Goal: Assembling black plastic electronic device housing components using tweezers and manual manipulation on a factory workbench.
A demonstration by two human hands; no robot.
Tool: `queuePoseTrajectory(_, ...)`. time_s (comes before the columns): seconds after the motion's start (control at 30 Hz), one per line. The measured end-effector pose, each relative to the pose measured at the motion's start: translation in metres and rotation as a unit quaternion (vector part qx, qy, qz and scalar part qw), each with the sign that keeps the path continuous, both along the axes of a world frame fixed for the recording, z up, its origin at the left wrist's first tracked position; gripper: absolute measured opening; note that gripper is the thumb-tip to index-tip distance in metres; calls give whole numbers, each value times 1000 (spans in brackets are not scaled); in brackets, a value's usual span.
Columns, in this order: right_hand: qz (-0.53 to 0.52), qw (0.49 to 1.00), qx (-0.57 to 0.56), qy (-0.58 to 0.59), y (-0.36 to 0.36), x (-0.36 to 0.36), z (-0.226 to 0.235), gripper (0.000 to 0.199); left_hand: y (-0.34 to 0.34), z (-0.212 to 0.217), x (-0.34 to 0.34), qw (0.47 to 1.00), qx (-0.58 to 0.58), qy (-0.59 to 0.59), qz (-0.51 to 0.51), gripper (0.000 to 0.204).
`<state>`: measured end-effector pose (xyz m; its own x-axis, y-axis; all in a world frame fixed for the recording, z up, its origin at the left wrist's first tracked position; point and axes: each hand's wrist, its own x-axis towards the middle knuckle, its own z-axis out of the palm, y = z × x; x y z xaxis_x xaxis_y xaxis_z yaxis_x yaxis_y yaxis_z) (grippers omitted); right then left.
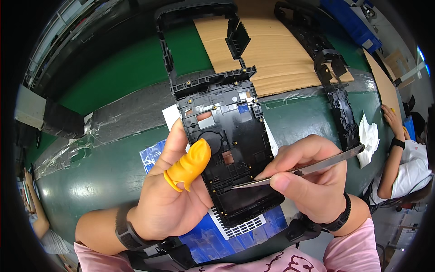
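A black plastic device housing with an open frame at its far end is tilted up before me. My left hand grips its left edge, the thumb in a yellow finger cot pressed on its face. Pinched between the thumb and fingers of my right hand is a pair of metal tweezers. Their pointed tip reaches over the lower part of the housing. Whether the tip touches it or holds anything is too small to tell. Small brass inserts dot the housing.
Beneath the housing lie a blue sheet and a white perforated strip. Cardboard covers the far bench; a second black housing stands at right beside crumpled white tissue. Other people sit at the right and left edges.
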<state>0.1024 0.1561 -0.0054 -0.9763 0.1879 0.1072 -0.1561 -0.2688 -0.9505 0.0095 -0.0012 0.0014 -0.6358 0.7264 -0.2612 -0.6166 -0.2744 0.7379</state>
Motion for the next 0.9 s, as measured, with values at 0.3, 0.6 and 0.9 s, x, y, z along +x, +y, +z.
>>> queuePoseTrajectory(0.3, 1, 1000, 11, -3, 2, 1, -2, 17, 0, -7, 1, 998, 54, 38, -9, 73)
queuePoseTrajectory(0.6, -63, 995, -71, -27, -3, -2, 13, 17, 3, -17, -34, 978, 18, 203, 30, 74)
queuePoseTrajectory(0.9, 14, 994, 15, -109, -22, -4, -20, 11, -5, -26, -44, 990, 73, 111, 40, 56)
